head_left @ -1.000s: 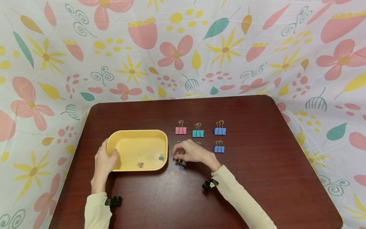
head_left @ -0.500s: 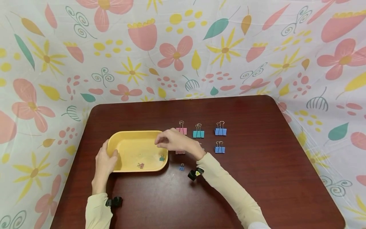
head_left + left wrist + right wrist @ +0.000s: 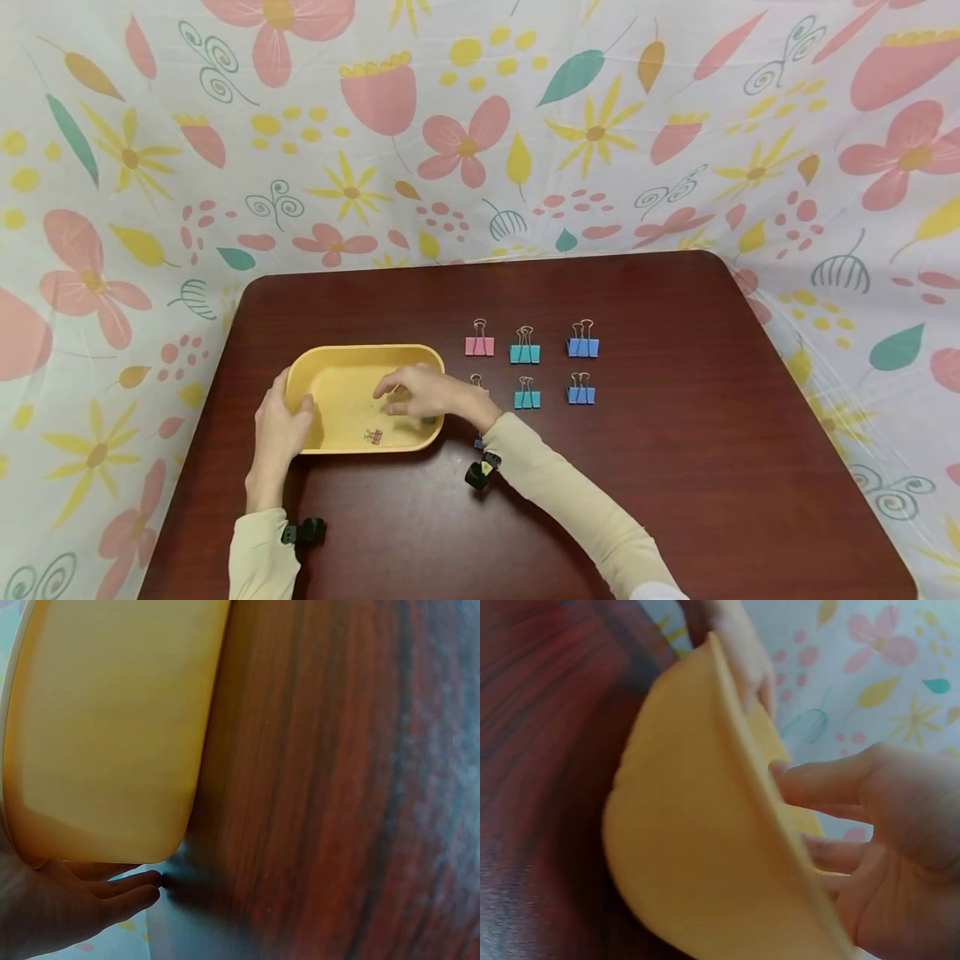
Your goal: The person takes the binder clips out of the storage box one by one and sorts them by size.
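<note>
My left hand (image 3: pixel 281 425) grips the left end of a yellow plastic tray (image 3: pixel 330 446), thumb inside the rim and fingers along the outside. In the left wrist view those fingers (image 3: pixel 124 892) lie against the tray's end wall. Over the tray's right half is my right hand (image 3: pixel 427 393), its thumb and fingers apart; nothing shows between them. A small pink binder clip (image 3: pixel 373 436) lies on the tray floor. A small teal binder clip (image 3: pixel 429 421) is mostly hidden under the right hand. Beside the tray, a small blue binder clip (image 3: pixel 478 443) is partly behind the right wrist.
Larger binder clips stand in rows right of the tray: pink (image 3: pixel 480 347), teal (image 3: pixel 525 354) and blue (image 3: pixel 582 347) at the back, another teal (image 3: pixel 527 400) and blue (image 3: pixel 581 395) in front. A pink one is mostly covered by the right arm. Floral cloth (image 3: pixel 465 208) surrounds the table (image 3: pixel 637 500).
My right hand has moved left from the small clips on the table, over the tray's rim and down into the tray, and its fingers have spread. The left hand keeps its hold.
</note>
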{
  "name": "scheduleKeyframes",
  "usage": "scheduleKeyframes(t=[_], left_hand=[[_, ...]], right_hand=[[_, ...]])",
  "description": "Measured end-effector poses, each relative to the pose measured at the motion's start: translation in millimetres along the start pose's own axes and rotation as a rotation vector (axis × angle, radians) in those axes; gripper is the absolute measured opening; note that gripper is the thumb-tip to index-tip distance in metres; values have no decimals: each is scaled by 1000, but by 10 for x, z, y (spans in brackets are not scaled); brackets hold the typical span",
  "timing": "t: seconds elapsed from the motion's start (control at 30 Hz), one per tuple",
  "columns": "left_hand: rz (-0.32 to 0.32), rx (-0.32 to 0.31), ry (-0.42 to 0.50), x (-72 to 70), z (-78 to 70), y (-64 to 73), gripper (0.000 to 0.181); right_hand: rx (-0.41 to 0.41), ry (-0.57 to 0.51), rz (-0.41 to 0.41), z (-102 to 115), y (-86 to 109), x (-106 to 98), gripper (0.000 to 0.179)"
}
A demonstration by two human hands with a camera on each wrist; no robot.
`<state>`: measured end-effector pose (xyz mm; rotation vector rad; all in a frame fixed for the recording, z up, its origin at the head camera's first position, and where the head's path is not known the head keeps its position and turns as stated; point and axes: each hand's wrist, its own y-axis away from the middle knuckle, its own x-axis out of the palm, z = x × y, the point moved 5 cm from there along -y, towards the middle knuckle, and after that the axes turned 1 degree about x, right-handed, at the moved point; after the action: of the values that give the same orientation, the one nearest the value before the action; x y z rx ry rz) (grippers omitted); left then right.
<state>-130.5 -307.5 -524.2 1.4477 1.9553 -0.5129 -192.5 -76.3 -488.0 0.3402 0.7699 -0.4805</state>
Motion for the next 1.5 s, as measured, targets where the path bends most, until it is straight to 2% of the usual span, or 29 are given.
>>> scheduleKeyframes(t=[0.1, 0.2, 0.3, 0.53, 0.67, 0.87, 1.0, 1.13, 1.5], left_hand=[[-2, 3, -1, 1, 6, 9, 62], [-6, 10, 1, 4, 6, 6, 62], [-2, 8, 1, 13, 12, 2, 62], [8, 2, -8, 19, 27, -1, 63], [9, 2, -9, 16, 27, 2, 63], [19, -2, -2, 22, 25, 5, 63], [15, -1, -9, 23, 35, -4, 63], [4, 0, -8, 8, 27, -2, 62], [-6, 8, -12, 6, 15, -15, 61]], right_hand=[[45, 123, 31, -14, -36, 94, 32], [88, 173, 53, -25, -55, 162, 34], [102, 184, 77, -19, -61, 219, 35], [53, 173, 175, 7, -59, 333, 30], [27, 143, 196, 22, -79, 381, 32], [-53, 117, 181, 40, -137, 494, 34], [-86, 99, 167, 34, -158, 538, 21], [-86, 70, 149, 45, -161, 525, 6], [-94, 87, 120, 70, -134, 486, 9]])
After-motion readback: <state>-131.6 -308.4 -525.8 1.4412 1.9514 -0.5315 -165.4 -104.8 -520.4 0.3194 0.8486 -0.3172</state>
